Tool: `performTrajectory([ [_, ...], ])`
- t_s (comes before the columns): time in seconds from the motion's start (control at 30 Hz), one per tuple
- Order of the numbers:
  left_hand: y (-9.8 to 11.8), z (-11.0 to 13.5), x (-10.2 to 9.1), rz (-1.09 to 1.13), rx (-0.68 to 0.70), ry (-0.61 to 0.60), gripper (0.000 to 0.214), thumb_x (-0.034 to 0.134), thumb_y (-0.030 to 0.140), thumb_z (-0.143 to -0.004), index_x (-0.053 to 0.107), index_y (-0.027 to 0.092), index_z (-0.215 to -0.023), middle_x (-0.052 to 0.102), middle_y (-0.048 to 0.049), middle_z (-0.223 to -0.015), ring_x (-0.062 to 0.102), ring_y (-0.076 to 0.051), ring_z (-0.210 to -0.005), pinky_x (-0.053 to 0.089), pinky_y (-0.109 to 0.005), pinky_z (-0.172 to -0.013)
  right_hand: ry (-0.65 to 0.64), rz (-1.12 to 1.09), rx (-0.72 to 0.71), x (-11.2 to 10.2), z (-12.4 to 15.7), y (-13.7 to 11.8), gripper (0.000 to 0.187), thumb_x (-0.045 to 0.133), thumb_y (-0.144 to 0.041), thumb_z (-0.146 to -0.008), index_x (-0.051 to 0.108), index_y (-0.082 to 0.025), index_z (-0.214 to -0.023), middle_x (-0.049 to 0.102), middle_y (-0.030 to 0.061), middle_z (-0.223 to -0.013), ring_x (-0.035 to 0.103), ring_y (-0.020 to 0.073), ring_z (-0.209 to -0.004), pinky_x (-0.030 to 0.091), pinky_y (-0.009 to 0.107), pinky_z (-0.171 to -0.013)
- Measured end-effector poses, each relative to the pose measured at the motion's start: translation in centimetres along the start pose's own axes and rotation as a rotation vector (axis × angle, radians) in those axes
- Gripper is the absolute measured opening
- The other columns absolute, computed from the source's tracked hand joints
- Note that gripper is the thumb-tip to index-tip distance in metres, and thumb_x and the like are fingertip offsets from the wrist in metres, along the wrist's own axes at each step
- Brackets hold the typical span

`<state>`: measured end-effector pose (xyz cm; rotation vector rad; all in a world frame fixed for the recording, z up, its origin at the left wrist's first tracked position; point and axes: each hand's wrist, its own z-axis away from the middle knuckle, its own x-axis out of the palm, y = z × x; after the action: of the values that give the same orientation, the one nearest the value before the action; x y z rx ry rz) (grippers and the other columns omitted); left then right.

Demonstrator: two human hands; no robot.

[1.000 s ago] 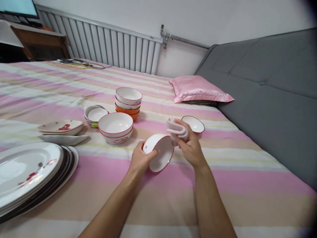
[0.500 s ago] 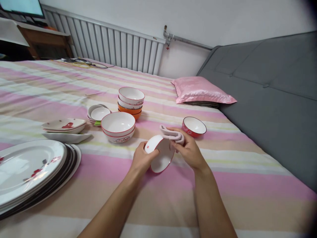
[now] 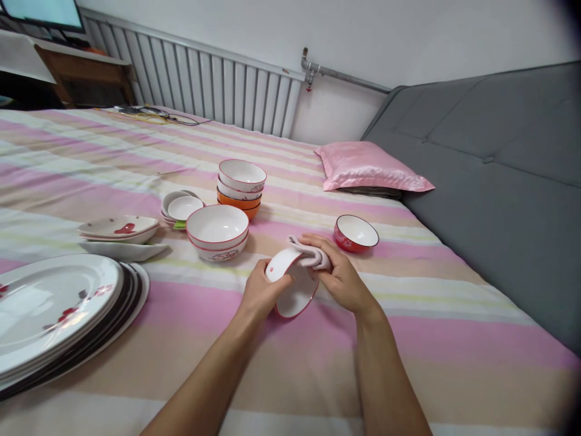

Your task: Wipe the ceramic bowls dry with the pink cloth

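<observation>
A white bowl with a red rim is tilted on its side just above the striped bedspread. My left hand grips its left side, thumb over the rim. In my right hand is a folded pale pink cloth, pressed over the bowl's upper rim. Part of the bowl's far side is hidden by the cloth and fingers. Beyond my right hand, a red bowl with a dark rim stands upright. Left of my hands, two nested white bowls with red rims stand upright.
Behind the nested bowls is a taller stack of white and orange bowls. Small dishes, leaf-shaped dishes and a stack of plates lie to the left. A pink pillow rests near the grey headboard.
My right hand and the cloth have moved slightly left along the bowl's rim. My left hand and the bowl hold almost the same position.
</observation>
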<state>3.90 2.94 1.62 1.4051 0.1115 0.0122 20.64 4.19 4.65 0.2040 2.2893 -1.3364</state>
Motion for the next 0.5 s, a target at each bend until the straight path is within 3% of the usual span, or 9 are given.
performTrajectory([
  [0.13, -0.1, 0.1, 0.0, -0.174, 0.192, -0.06, 0.046, 0.069, 0.025, -0.06, 0.058, 0.017, -0.104, 0.067, -0.0077, -0.097, 0.062, -0.026, -0.088, 0.046, -0.032, -0.074, 0.014, 0.044, -0.026, 0.3, -0.1, -0.7, 0.057, 0.054, -0.001, -0.071, 0.058, -0.029, -0.12, 0.056, 0.0024, -0.13, 0.047, 0.0219, -0.125, 0.037, 0.04, -0.106],
  [0.3, 0.2, 0.4, -0.1, -0.27, 0.24, -0.114, 0.045, 0.064, 0.024, -0.062, 0.056, 0.016, -0.105, 0.067, -0.0065, -0.098, 0.062, -0.025, -0.089, 0.047, -0.033, -0.077, 0.022, 0.16, -0.062, 0.7, -0.2, -1.5, 0.055, 0.058, -0.002, -0.066, 0.061, -0.026, -0.115, 0.065, 0.002, -0.118, 0.059, 0.022, -0.111, 0.044, 0.039, -0.098],
  [0.4, 0.2, 0.4, 0.0, -0.283, 0.279, -0.123, 0.047, 0.063, 0.022, -0.062, 0.056, 0.017, -0.108, 0.067, -0.0061, -0.101, 0.062, -0.024, -0.09, 0.048, -0.033, -0.078, 0.01, 0.336, -0.121, 1.0, 0.0, -1.7, 0.051, 0.055, -0.002, -0.068, 0.064, -0.029, -0.11, 0.067, -0.0014, -0.117, 0.056, 0.0233, -0.117, 0.028, 0.049, -0.109],
  [0.5, 0.2, 0.5, 0.0, -0.278, 0.311, -0.137, 0.05, 0.063, 0.021, -0.062, 0.055, 0.018, -0.111, 0.066, -0.0053, -0.104, 0.062, -0.024, -0.091, 0.048, -0.032, -0.079, -0.016, 0.497, -0.131, 1.2, 0.3, -2.1, 0.06, 0.051, 0.0, -0.069, 0.061, -0.033, -0.118, 0.064, -0.0031, -0.124, 0.052, 0.0224, -0.123, 0.016, 0.054, -0.114],
])
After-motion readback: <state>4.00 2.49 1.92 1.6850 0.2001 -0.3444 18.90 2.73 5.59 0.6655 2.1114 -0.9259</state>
